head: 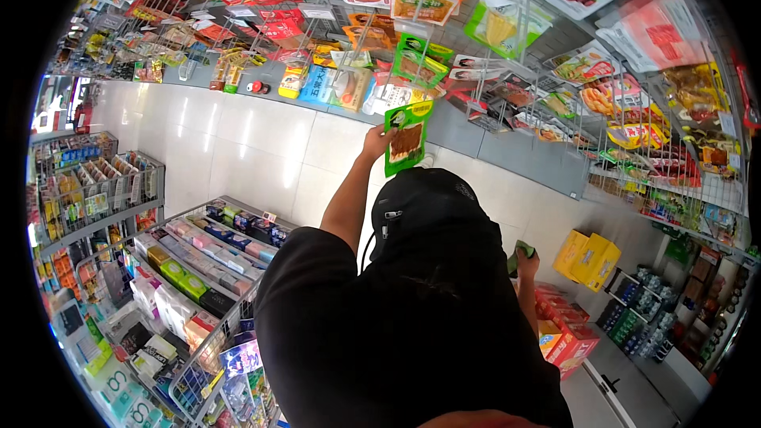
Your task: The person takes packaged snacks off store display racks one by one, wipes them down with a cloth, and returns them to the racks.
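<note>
My left hand (377,142) grips the left edge of a green snack packet (406,137), whose front shows brown food. The packet is upright, just in front of the hanging snack display. Above it, similar green packets (421,65) hang on wire hooks. Off to the right and lower down, my right hand (527,263) is closed around a folded green cloth (519,257). Black fabric with small zipper pulls (392,214) fills the middle of the view and covers part of my body and the right forearm.
A wire rack of bagged snacks (493,24) curves along the top above a grey base ledge (511,160). Wire shelving with boxed goods (190,273) stands at lower left. Yellow cartons (587,260), red boxes (571,339) and bottled drinks (639,303) are at right. Pale floor tiles (261,142) lie between.
</note>
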The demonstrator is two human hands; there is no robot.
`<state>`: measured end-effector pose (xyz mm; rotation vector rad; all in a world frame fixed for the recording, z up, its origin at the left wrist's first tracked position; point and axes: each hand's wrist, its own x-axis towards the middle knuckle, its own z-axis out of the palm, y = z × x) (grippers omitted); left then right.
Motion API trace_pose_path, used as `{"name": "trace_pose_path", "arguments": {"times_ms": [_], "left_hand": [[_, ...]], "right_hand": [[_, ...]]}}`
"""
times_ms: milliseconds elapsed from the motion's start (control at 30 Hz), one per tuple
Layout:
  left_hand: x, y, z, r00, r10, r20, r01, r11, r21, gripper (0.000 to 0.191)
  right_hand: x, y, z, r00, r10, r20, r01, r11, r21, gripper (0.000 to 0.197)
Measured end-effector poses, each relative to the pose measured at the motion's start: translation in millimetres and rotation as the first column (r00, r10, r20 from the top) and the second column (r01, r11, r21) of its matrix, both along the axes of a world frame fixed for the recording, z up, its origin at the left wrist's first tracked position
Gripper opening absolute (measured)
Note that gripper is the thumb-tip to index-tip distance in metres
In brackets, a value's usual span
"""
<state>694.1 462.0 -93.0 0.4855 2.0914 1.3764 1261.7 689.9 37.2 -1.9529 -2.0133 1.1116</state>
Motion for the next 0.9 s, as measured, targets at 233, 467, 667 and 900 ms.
{"name": "trace_pose_path", "arguments": {"times_ms": [233,467,667,900], "left_hand": [[45,-71,86,0.97,-0.002,-0.245,-0.046,0.981,-0.19,0.03],[67,-60,304,0.618,0.028,0.786,-0.451,0.831,0.326,0.048],[136,-46,387,0.443,-0.298,0.845,-0.54,0.664,0.517,0.055],[168,-46,411,0.252,-0.468,0.847,-0.448,0.719,0.531,0.074]], "right_hand": [[17,-39,-16,0.942,-0.213,-0.259,0.189,0.976,-0.112,0.031],[-1,-62,-6,0.195,-0.795,-0.575,0.18,0.605,-0.775,0.045],[-123,-35,124,-0.256,-0.841,-0.477,-0.47,0.539,-0.698,0.046],[-188,-70,303,0.043,-0.152,-0.988,-0.019,0.988,-0.152,0.04]]}}
